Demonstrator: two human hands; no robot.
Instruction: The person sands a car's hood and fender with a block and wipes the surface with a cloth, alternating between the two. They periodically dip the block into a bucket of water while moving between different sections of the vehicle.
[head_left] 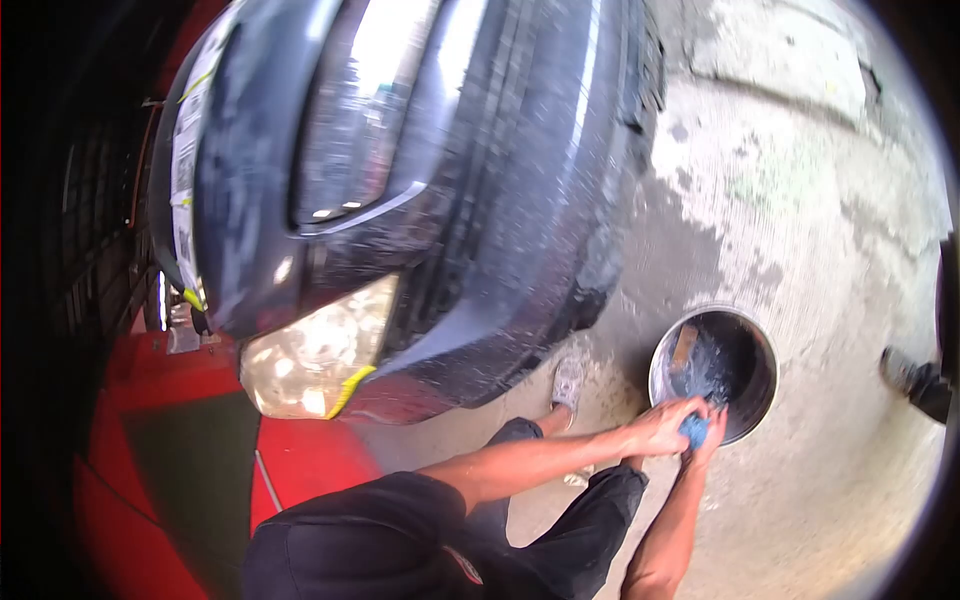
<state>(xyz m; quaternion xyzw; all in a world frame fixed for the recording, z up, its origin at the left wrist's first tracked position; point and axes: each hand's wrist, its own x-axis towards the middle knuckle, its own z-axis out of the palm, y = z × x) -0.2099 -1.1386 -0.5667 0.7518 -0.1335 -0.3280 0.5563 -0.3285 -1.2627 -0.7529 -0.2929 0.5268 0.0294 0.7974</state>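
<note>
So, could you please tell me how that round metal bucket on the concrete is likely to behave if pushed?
The round metal bucket appears to hold sudsy water, so it is probably heavy and would slosh. It stands upright on wet concrete floor, so it may slide rather than tip. Both hands squeeze a blue sponge over its rim.

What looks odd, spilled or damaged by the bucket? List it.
Nothing is clearly damaged. The round metal bucket stands upright on the concrete ground, with a dark wet patch beside it. Both hands, left and right, squeeze a blue sponge at its rim. The dark grey car bumper is speckled with suds.
</note>
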